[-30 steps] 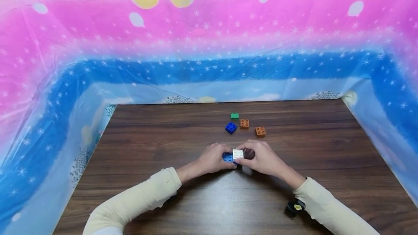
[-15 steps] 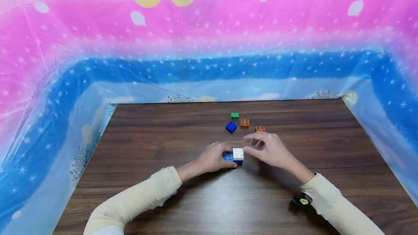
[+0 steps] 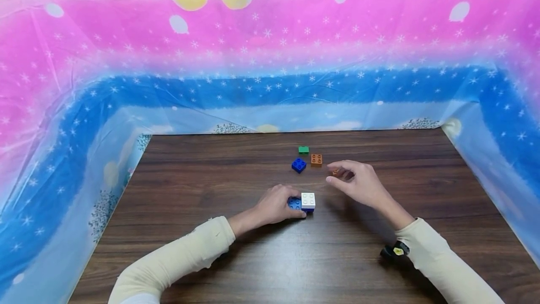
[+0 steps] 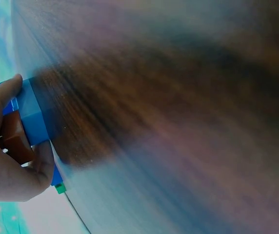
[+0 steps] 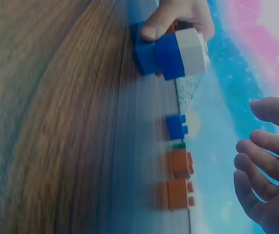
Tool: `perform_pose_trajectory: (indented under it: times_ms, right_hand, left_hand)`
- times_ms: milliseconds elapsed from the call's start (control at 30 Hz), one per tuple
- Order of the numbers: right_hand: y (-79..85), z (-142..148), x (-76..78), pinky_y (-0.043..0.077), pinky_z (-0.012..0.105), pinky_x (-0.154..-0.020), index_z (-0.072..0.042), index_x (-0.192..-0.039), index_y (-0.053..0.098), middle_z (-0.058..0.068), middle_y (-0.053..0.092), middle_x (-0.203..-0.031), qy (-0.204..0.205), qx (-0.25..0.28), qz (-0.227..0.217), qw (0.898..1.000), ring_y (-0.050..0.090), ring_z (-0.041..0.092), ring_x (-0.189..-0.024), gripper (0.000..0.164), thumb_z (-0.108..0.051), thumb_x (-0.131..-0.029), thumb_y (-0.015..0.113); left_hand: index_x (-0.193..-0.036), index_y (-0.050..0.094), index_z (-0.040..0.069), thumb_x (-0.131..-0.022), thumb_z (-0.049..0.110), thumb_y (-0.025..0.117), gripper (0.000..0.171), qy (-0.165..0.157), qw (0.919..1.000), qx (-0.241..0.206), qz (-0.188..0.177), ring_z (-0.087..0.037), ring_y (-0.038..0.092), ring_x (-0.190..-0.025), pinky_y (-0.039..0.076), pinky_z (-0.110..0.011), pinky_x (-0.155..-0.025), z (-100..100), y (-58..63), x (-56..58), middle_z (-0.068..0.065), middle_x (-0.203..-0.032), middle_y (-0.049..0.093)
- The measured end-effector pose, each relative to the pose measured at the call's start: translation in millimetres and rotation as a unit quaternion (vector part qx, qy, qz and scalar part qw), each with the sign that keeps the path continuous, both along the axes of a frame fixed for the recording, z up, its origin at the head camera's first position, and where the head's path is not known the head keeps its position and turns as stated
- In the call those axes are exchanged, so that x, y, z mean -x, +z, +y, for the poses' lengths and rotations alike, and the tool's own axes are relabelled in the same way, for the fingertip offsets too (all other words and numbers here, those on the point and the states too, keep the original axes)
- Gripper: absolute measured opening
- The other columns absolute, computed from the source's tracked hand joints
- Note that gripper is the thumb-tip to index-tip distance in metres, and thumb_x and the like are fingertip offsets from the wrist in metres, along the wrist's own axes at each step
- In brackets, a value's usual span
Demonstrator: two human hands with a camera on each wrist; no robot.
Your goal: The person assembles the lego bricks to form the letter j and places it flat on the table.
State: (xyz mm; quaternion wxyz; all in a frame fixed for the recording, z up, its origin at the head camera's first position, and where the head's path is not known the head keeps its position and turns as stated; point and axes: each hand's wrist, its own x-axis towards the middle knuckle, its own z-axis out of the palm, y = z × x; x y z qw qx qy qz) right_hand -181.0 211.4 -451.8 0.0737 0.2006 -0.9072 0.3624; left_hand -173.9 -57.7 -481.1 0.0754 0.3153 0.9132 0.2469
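A small stack of toy building bricks stands on the table, and my left hand grips it by its light blue bottom brick between thumb and fingers. On that base sit a dark blue brick and, uppermost, a white brick. The left wrist view also shows a brown-orange brick on the base, partly covered by the hand. My right hand hovers with thumb and fingers apart, holding nothing. Behind its fingers an orange brick lies on the table, mostly hidden in the head view.
Farther back lie a loose dark blue brick, a second orange brick and a green brick. A patterned pink and blue cloth stands around the table's back and sides. A black device hangs at my right wrist.
My right hand has let go of the white brick and moved right and away from me, toward the right orange brick. The left hand has kept its grip on the stack.
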Motion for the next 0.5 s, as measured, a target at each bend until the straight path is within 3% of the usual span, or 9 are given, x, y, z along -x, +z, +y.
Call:
perform_pose_trajectory:
  times_ms: [233, 500]
  right_hand:
    - [-4.8, 10, 8.5, 0.056, 0.036, -0.071, -0.011, -0.121, 0.075, 0.008, 0.076, -0.104, -0.021, -0.005, 0.002, 1.000, 0.068, 0.015, -0.081, 0.039, -0.036, -0.092, 0.078]
    - [-17.7, 23, 22.7, 0.053, 0.045, -0.076, -0.011, -0.125, 0.073, 0.012, 0.074, -0.112, -0.037, -0.039, -0.003, 0.999, 0.069, 0.027, -0.094, 0.043, -0.035, -0.089, 0.080]
  left_hand:
    - [-0.120, 0.076, 0.011, -0.084, 0.042, 0.084, 0.048, 0.002, 1.0000, 0.003, 0.002, -0.020, 0.066, -0.108, 0.051, -0.038, -0.089, 0, -0.2, -0.1, -0.005, -0.126, 0.072]
    - [-0.121, 0.076, 0.011, -0.084, 0.043, 0.084, 0.049, 0.001, 1.0000, 0.008, 0.001, -0.016, 0.065, -0.100, 0.050, -0.035, -0.085, -1, 0.0, 0.2, -0.003, -0.123, 0.073]
